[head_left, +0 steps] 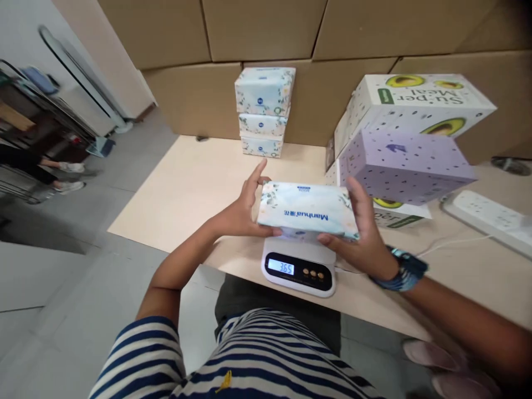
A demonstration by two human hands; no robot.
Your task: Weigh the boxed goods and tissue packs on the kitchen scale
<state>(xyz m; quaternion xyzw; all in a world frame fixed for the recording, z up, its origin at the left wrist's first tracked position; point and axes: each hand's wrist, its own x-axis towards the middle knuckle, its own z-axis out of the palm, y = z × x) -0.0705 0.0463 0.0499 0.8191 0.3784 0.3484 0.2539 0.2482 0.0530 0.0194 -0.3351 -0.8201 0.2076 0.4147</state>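
**Open tabletop to the left, boxes crowding the right**

The tabletop (pixel 187 188) lies bare left of the scale (pixel 298 266), giving a wide lane to the stack of three tissue packs (pixel 263 111) at the back. On the right, the stacked avocado-print boxes (pixel 409 133) stand just beside the right hand (pixel 357 233), blocking that side. Farther right, a power strip (pixel 486 216) and its cable cross the surface. Cardboard cartons (pixel 257 33) wall off the rear.
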